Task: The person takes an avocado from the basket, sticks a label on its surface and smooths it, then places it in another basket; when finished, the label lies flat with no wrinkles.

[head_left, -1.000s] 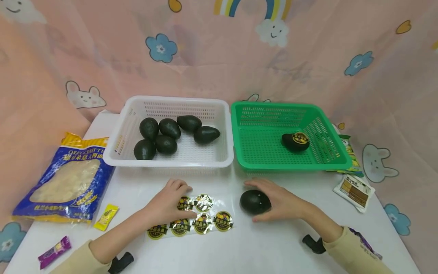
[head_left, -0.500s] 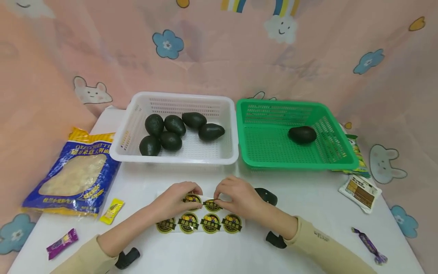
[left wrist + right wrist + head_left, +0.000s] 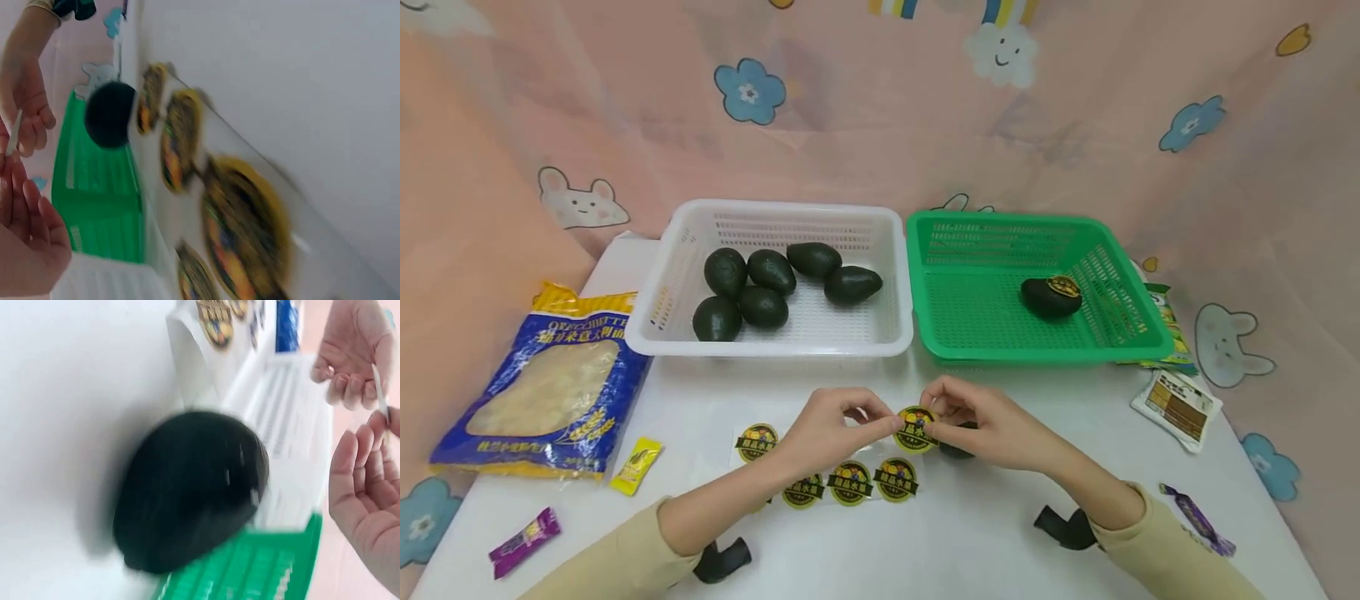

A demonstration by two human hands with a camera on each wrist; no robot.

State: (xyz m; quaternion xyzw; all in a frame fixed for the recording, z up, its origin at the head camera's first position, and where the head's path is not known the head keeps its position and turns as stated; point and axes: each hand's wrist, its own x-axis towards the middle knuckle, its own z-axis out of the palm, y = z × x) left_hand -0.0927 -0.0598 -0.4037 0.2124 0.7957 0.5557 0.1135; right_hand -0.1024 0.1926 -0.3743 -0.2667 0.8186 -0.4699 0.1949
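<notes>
Between both hands a round black-and-gold sticker (image 3: 916, 429) is held up above the table. My left hand (image 3: 846, 425) pinches its left edge between thumb and fingers, and my right hand (image 3: 992, 427) pinches the right edge. Both wrist views show the sticker edge-on as a thin pale strip (image 3: 14, 134). A dark avocado (image 3: 194, 494) lies on the table, partly hidden behind my right hand in the head view. Below the left hand is a clear sheet (image 3: 868, 454) bearing several more such stickers, some covered by the forearm.
A white basket (image 3: 775, 348) with several avocados stands at the back left. Beside it, a green basket (image 3: 1045, 354) contains one stickered avocado (image 3: 1048, 300). A pasta bag (image 3: 542, 392) and small wrapped snacks lie left; a white packet (image 3: 1177, 408) and purple candy (image 3: 1198, 521) lie right.
My right hand left the avocado and moved left to a sticker on the sheet. That sticker is now off the sheet, held up by both hands, which have shifted right.
</notes>
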